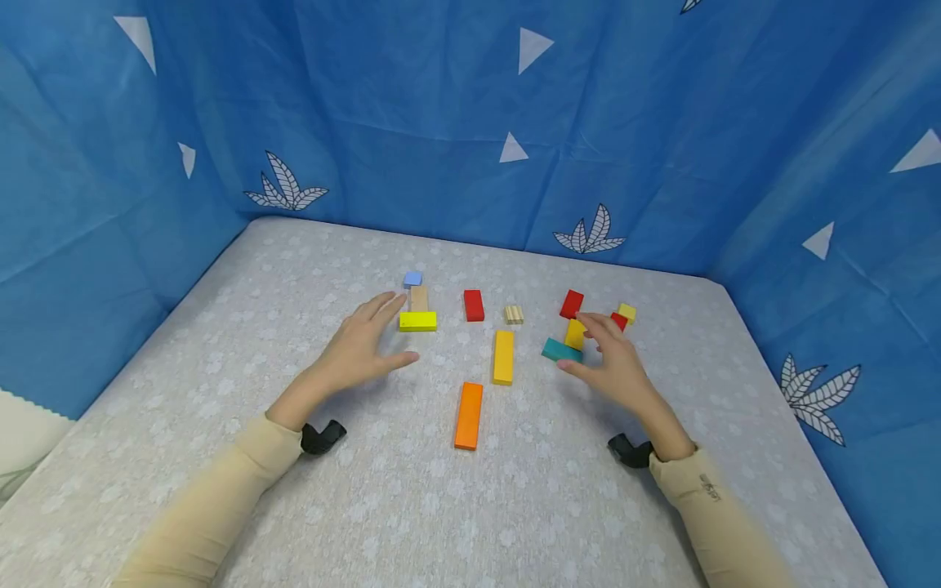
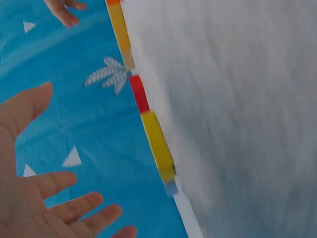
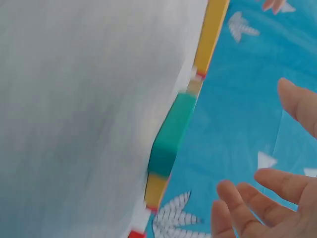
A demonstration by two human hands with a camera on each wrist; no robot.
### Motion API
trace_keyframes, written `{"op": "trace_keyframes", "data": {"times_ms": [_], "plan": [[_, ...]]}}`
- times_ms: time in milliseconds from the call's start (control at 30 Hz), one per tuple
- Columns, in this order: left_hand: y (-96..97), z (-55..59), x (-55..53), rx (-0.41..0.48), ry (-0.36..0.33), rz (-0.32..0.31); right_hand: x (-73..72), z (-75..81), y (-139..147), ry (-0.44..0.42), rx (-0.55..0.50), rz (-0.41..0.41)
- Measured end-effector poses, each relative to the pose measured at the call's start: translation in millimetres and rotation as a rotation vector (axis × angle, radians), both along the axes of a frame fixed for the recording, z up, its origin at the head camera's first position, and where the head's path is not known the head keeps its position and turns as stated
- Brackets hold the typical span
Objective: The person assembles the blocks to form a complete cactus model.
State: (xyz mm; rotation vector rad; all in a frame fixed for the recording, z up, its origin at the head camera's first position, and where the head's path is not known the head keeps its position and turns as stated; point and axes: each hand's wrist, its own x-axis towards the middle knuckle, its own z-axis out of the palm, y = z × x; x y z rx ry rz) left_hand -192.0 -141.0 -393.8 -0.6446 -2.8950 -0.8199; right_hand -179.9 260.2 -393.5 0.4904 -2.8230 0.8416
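Bright-yellow block (image 1: 417, 322) on pale patterned tablecloth (image 1: 412, 506), just beside left hand (image 1: 360, 345); fingers relaxed, thumb wide. Teal block (image 1: 562, 351) beside right hand (image 1: 613, 367); fingers well apart from thumb. Orange block (image 1: 468, 416) between hands; amber block (image 1: 503, 358) just beyond.

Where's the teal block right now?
In the head view, the teal block lies right of centre on the table, on the near side of a yellow block, by the thumb of the right hand.
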Motion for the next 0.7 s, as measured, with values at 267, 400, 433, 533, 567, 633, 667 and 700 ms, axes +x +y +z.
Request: {"op": "trace_keyframes", "data": {"times_ms": [267,400,433,533,567,633,667,700], "plan": [[20.7,2.5,18.5,0.071,-0.036,-0.116,-3.2,-1.1,-25.7,-0.103,-0.038,0.115],[25.9,1.0,22.3,0.075,-0.043,-0.146,-6.0,-1.7,-36.0,-0.132,-0.024,0.135],[26.8,0.6,23.0,0.074,-0.044,-0.151,-6.9,-1.9,-38.0,-0.137,-0.02,0.139],[29.4,-0.8,24.4,0.075,-0.068,-0.162,-9.7,-2.9,-42.7,-0.145,-0.018,0.154],[30.1,-1.0,25.0,0.076,-0.077,-0.167,-10.7,-3.1,-43.7,-0.146,-0.019,0.16],[31.6,-1.6,26.0,0.075,-0.097,-0.175,-12.3,-3.4,-45.9,-0.151,-0.02,0.167],[32.4,-2.0,26.5,0.077,-0.105,-0.18,-13.0,-3.6,-46.7,-0.154,-0.02,0.169],[33.3,-2.4,27.3,0.078,-0.108,-0.187,-13.5,-3.8,-47.5,-0.156,-0.018,0.173]]}}
